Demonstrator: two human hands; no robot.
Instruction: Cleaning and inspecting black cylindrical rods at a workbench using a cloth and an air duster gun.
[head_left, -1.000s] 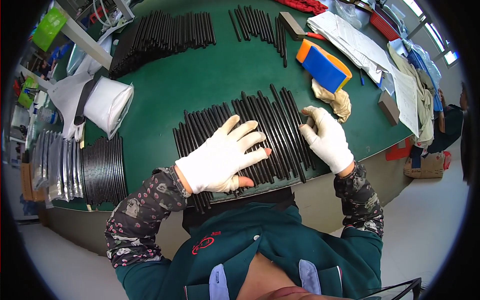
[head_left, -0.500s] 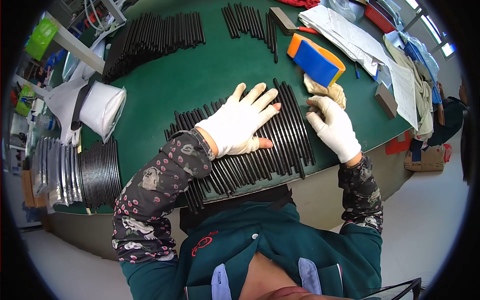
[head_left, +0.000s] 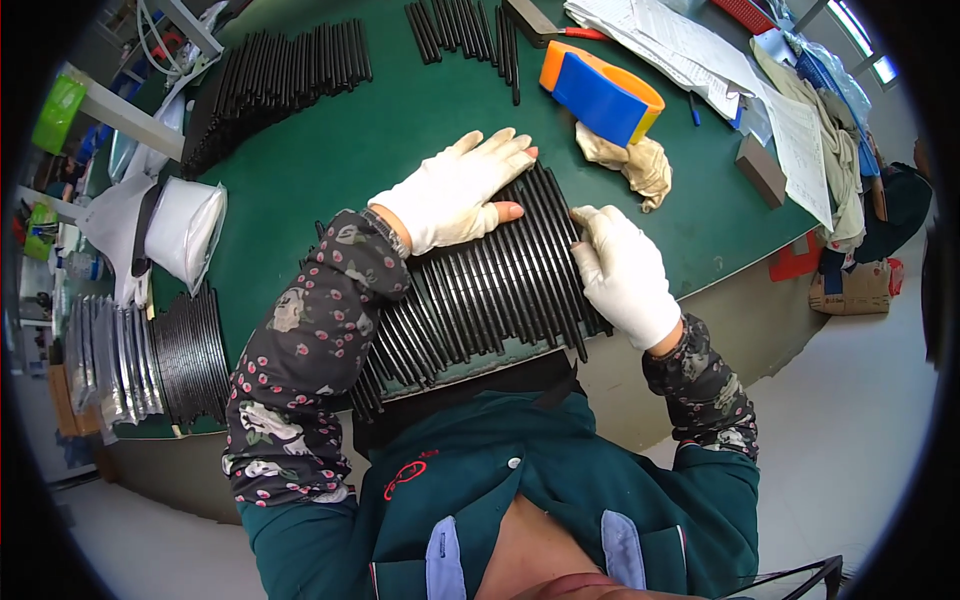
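A row of slim black rods (head_left: 480, 290) lies side by side near the table's front edge. My left hand (head_left: 460, 192), in a white glove with bare thumb and fingertip showing, rests flat across the far ends of the rods, its fingers stretched out. It hides the rod ends beneath it. My right hand (head_left: 622, 270), gloved too, is at the right side of the row, with thumb and bent fingers apart against the outermost rods. Past it lies a crumpled cream cloth (head_left: 640, 168) beside an orange and blue band-shaped object (head_left: 605, 100).
More black rods (head_left: 290, 75) are piled at the far left, with a smaller group (head_left: 455, 30) at the far middle. Bagged rods (head_left: 115, 360) lie at the left edge. Papers (head_left: 670, 50), a grey block (head_left: 761, 170) and a blue pen (head_left: 694, 108) are to the right on the green table (head_left: 400, 130).
My left hand has slid toward the rods' far ends. My right hand has come from beside the cloth to the row's right side. The whole view has shifted slightly.
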